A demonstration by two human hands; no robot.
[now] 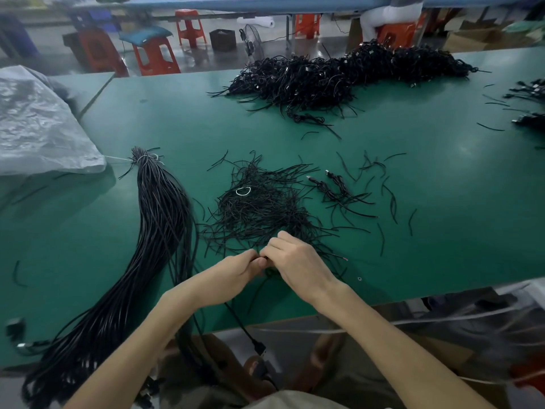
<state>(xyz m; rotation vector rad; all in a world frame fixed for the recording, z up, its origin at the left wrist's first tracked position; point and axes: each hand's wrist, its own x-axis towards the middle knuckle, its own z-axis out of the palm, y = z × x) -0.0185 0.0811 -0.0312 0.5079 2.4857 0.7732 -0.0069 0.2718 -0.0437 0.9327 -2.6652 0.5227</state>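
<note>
Black cable (pixel 240 323) partly hidden under left grip (pixel 233 273)

Two bare forearms show in the head view, uncovered along all of their visible length, with no cloth at wrist or elbow. The left hand (pixel 236 268) and the right hand (pixel 299 265) are bare too, with slim fingers (the nails are too blurred to describe). Between the arms, at the bottom edge, shows a strip of pale beige-grey fabric (pixel 295 401), plain and smooth; which garment it is cannot be told.
</note>
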